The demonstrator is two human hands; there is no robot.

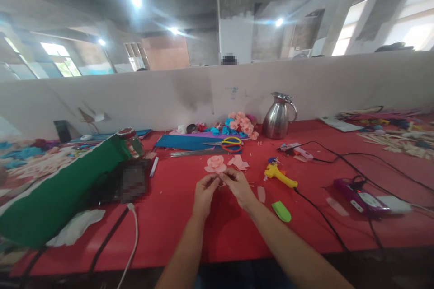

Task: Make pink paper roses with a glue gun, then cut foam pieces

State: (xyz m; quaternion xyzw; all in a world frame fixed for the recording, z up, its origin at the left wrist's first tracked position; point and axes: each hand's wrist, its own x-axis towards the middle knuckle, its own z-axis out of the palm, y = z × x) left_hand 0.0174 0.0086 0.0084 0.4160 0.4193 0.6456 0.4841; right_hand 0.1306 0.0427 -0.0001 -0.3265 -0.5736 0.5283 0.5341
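Observation:
A pink paper flower (215, 163) with layered petals is held between both hands over the red table. My left hand (206, 189) pinches its lower edge from the left. From the right, my right hand (235, 186) grips the underside with fingertips close to the left ones. Loose pink petal pieces (238, 162) lie just beyond the right hand, and a single pale petal (261, 194) rests beside it. A yellow glue gun (280, 176) lies to the right, with a bright green piece (281, 212) nearer to me.
Scissors (225, 143) rest on blue paper (183, 142) behind the flower. Finished flowers (242, 123) and a steel jug (277, 117) stand at the back. A purple power strip (362, 198) with cords lies right; a green divider (64, 189) and glass jar (131, 143) are left.

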